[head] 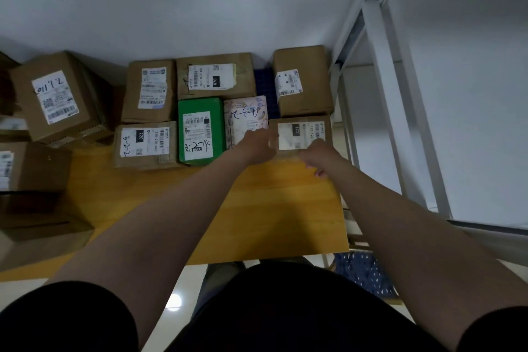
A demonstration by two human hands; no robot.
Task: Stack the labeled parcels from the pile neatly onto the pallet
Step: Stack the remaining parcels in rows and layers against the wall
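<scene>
Black sleeves and a dark torso fill the bottom of the frame, and two bare forearms reach up from them toward the middle. At far left a pile [34,168] of brown parcels sits loose, the topmost one [54,97] tilted with its label up. Right of it, on the yellow worktop [257,208], parcels lie flat in two rows: a 220 box [145,144] at lower left with a brown box [148,91] above it, then a green box [200,131] beneath a wide 070 box [214,76], then a pale patterned box [245,120]. A strip of blue pallet [263,80] shows between the 070 box and a tall box [303,80] at upper right. Below that tall box lies the 122 box [300,134], touching the patterned one. The left hand [254,146] rests over the seam between the patterned box and the 122 box, its fingers hidden from here, so I cannot tell its grip. The right hand [317,157] sits at the near edge of the 122 box, fingers curled downward; whether they clasp the box I cannot tell. White shelf posts [400,123] stand at far right.
</scene>
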